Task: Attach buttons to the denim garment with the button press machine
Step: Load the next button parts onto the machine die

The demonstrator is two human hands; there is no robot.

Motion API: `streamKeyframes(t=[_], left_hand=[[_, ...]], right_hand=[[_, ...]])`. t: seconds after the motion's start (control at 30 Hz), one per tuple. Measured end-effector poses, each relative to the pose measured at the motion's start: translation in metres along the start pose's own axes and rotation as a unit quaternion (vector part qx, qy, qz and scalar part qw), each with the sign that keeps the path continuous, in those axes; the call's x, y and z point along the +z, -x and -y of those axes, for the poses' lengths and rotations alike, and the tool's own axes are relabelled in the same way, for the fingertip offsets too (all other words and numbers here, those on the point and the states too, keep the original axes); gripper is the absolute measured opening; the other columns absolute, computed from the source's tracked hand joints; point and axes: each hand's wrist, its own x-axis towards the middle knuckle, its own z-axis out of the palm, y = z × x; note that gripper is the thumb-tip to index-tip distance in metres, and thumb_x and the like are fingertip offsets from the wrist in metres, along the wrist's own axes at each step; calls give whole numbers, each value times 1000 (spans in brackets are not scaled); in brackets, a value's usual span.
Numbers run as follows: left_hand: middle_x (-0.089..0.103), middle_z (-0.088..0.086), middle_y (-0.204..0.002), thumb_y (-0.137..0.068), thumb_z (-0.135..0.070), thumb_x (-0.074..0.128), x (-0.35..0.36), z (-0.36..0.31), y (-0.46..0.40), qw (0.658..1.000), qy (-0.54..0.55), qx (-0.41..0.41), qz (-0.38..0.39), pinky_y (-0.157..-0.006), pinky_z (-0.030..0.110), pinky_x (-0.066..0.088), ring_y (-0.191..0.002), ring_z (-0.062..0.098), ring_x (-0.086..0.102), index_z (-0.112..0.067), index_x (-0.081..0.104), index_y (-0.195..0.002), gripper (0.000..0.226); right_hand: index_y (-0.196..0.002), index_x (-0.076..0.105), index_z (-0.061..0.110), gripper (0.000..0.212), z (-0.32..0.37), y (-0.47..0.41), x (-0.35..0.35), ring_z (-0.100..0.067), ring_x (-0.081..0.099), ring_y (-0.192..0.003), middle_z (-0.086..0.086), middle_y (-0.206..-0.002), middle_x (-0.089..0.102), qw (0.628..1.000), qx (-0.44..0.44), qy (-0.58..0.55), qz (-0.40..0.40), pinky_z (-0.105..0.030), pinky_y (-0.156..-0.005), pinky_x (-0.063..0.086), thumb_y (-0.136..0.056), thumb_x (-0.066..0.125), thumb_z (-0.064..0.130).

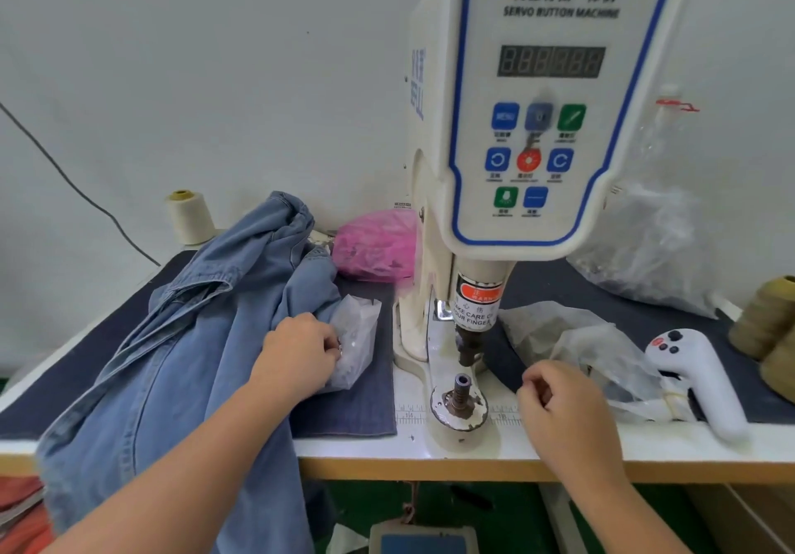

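Beside the press die (459, 396), right hand (559, 401) curled empty; left hand (297, 357) pinching clear bag (359, 338).

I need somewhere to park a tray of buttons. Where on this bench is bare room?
Barest is the dark mat between the denim garment and the press base, near the front edge. The white front strip is narrow. Right of the machine is crowded: clear bags, a white handheld tool, thread cones.

Light-blue denim garment (172, 338), pink bag (374, 248)
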Motion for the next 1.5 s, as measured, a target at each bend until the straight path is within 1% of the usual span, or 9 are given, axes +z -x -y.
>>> streamKeyframes(t=[0.47, 0.57, 0.7, 0.8, 0.9, 1.07, 1.17, 1.33, 1.5], left_hand=[[59, -3, -105, -95, -29, 48, 2, -4, 0, 1000, -17, -15, -15, -82, 37, 42, -101, 23, 54, -29, 69, -98, 21], [60, -2, -97, -98, -27, 46, 0, -8, 4, 997, 52, -29, -52, -82, 42, 47, -92, 23, 58, -21, 62, -91, 19], [61, -2, -74, -100, -24, 42, -2, -17, 9, 972, 206, -47, -100, -71, 45, 49, -73, 22, 58, -19, 54, -80, 24], [56, -4, -73, -102, -24, 37, 0, -20, 9, 990, 95, -33, -99, -76, 41, 41, -71, 24, 52, -15, 49, -82, 26], [57, 4, -84, -103, -17, 34, 2, -13, 6, 995, 13, -32, -90, -74, 45, 45, -76, 30, 56, -10, 47, -86, 22], [37, 0, -91, -100, -11, 37, 2, -8, 6, 998, -42, -30, -34, -60, 31, 40, -77, 18, 45, -9, 53, -104, 16], [44, -2, -81, -103, -18, 35, 3, -6, -2, 999, -21, -18, -39, -67, 36, 47, -76, 20, 50, -8, 54, -98, 22], [66, -5, -70, -96, -27, 48, -1, -3, -4, 993, 94, -52, -42, -57, 30, 41, -67, 12, 57, -21, 59, -76, 23], [67, -6, -67, -94, -23, 53, -10, -11, 4, 980, 176, -65, -61, -55, 25, 41, -66, 12, 60, -24, 62, -78, 18]], right_hand=[[-78, 64, 22, 12, 1, 2, -4, -1, 51, -68, 11, -72, 57, 1000, -8, -20, -5, -15, -56, 33, -86, 63, 13], [-78, 64, 22, 12, 0, 2, -4, -2, 51, -69, 11, -72, 57, 1000, -6, -17, 0, -14, -56, 32, -87, 63, 14], [-78, 64, 22, 12, 1, 2, -4, -3, 52, -68, 11, -72, 57, 1000, -8, -17, 2, -15, -56, 33, -87, 62, 14], [-78, 64, 22, 12, 1, 2, -4, -3, 52, -68, 10, -72, 57, 1000, -7, -16, 3, -13, -57, 31, -88, 62, 14], [-79, 65, 21, 11, 1, 2, -4, -3, 52, -68, 9, -73, 58, 1000, -6, -19, -3, -12, -57, 29, -88, 63, 14], [-79, 65, 20, 11, -1, 2, -3, -2, 50, -67, 10, -71, 56, 1000, -11, -15, -7, -12, -56, 29, -87, 63, 14], [-77, 65, 19, 11, -2, 2, -3, -2, 50, -66, 10, -70, 57, 1000, -16, -15, -12, -13, -55, 30, -86, 64, 12], [-78, 66, 20, 11, -1, 1, -2, -3, 51, -66, 10, -71, 57, 1000, -18, -14, -13, -13, -56, 31, -86, 64, 12], [-77, 65, 20, 11, -2, 2, -2, -2, 50, -65, 10, -70, 56, 1000, -16, -13, -13, -12, -56, 29, -86, 65, 12]])
